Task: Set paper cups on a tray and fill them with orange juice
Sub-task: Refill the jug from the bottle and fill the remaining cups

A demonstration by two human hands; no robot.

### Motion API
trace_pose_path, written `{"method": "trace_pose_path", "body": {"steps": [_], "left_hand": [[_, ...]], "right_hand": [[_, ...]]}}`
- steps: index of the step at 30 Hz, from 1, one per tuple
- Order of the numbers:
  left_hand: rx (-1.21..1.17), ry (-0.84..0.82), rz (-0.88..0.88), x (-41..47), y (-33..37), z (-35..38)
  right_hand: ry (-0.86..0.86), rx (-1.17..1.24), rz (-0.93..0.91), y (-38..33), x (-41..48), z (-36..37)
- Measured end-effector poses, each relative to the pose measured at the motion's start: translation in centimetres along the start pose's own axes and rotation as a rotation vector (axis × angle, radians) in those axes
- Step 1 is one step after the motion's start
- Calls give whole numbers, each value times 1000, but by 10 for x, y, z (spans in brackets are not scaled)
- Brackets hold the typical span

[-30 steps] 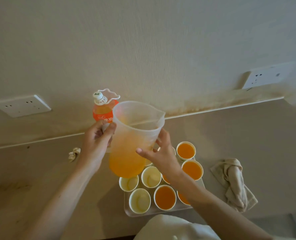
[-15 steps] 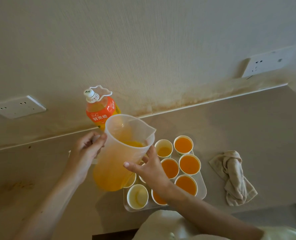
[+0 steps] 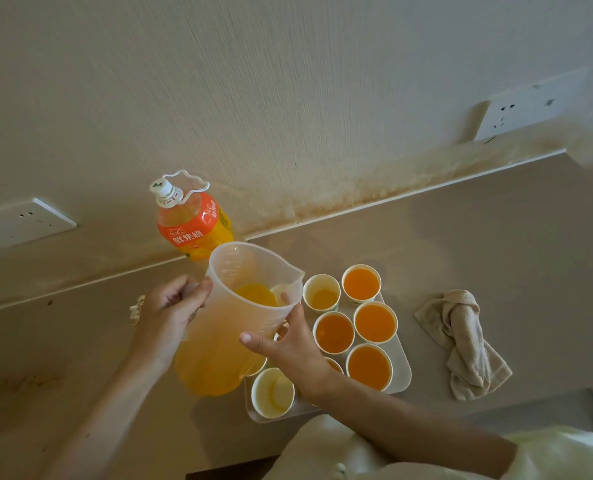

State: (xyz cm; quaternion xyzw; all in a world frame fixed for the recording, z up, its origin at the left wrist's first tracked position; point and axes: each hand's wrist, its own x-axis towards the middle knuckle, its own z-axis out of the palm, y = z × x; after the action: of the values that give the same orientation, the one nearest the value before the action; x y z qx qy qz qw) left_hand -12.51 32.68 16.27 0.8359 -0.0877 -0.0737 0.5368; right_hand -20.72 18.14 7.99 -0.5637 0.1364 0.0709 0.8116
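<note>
A clear plastic jug (image 3: 225, 341) holding orange juice hangs tilted over the left side of a white tray (image 3: 400, 362). My left hand (image 3: 170, 311) grips its handle, and my right hand (image 3: 288, 348) steadies its front wall. Several paper cups stand on the tray. Those on the right, such as a full cup (image 3: 368, 366), are filled with juice. A back cup (image 3: 321, 293) holds only a little. A near-left cup (image 3: 273, 392) looks almost empty. The jug and my right hand hide other cups.
An orange juice bottle (image 3: 193, 223) with a white cap stands by the wall behind the jug. A crumpled beige cloth (image 3: 461, 341) lies right of the tray. A small crumpled scrap (image 3: 136, 308) lies left of my left hand. Wall sockets sit at left and right.
The jug has come down from in front of the bottle and now hangs lower, over the tray's left cups. Both hands kept their hold. The view shifted slightly.
</note>
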Motion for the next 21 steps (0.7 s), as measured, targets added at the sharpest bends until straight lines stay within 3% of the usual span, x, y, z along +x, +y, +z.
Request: {"method": "trace_pose_path", "body": {"steps": [21], "left_hand": [[148, -79, -9, 11, 6, 8]], "right_hand": [[3, 33, 105, 7, 0, -4]]}}
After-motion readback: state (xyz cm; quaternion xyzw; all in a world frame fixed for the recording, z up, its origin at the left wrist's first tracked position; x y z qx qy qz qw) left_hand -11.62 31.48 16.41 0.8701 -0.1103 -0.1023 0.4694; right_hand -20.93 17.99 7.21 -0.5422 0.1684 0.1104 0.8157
